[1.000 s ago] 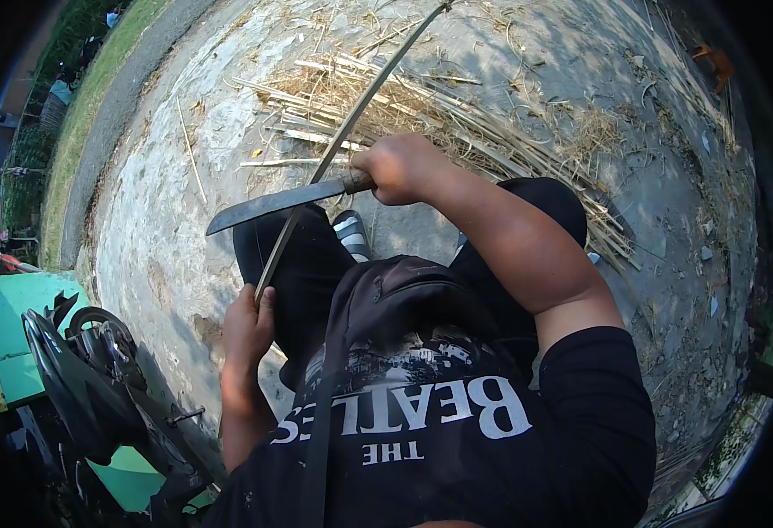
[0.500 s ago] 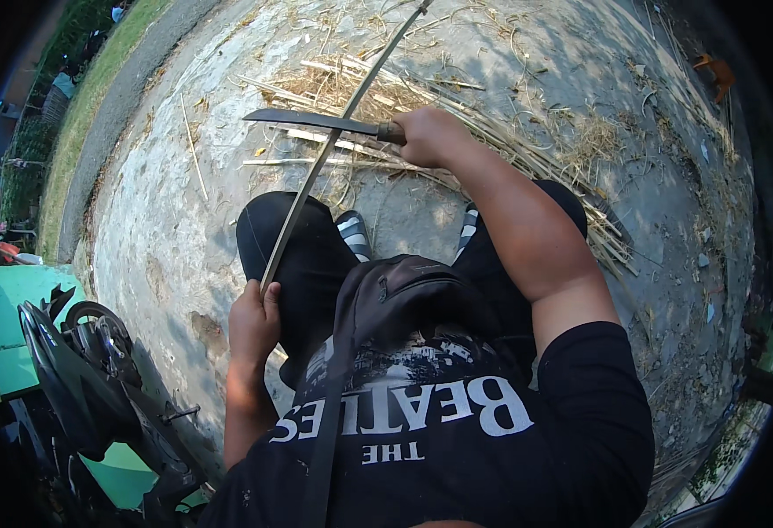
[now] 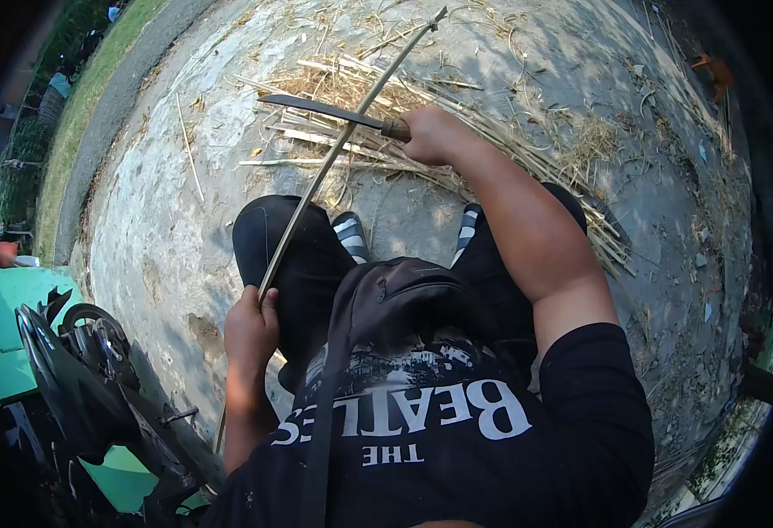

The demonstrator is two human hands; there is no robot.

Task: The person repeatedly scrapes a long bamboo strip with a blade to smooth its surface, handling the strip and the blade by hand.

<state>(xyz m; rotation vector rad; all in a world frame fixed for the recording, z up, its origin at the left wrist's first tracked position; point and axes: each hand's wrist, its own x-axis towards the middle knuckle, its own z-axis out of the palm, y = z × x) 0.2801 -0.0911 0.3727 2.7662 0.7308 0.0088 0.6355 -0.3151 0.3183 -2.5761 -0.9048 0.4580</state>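
My left hand [image 3: 252, 326] is closed around a long, thin strip [image 3: 316, 180] that looks like split bamboo. From that grip, beside my left knee, the strip slants up and away to the right, and its jagged far end shows near the top of the view. My right hand [image 3: 430, 136] grips the wooden handle of a machete [image 3: 323, 109], held out in front of me with its dark blade pointing left. The blade crosses the strip close to the handle and appears to touch it. My right arm is stretched forward.
Beyond my sandalled feet [image 3: 351, 236] lies a pile of pale split strips [image 3: 501, 145] with curled shavings. A single thin stick [image 3: 190, 150] lies on the concrete ground to the left. A dark motorbike [image 3: 87, 387] stands at the lower left.
The strip has swung slightly right and its far end now shows more fully. The machete has shifted a little right, its tip slightly farther away. Both grips are unchanged.
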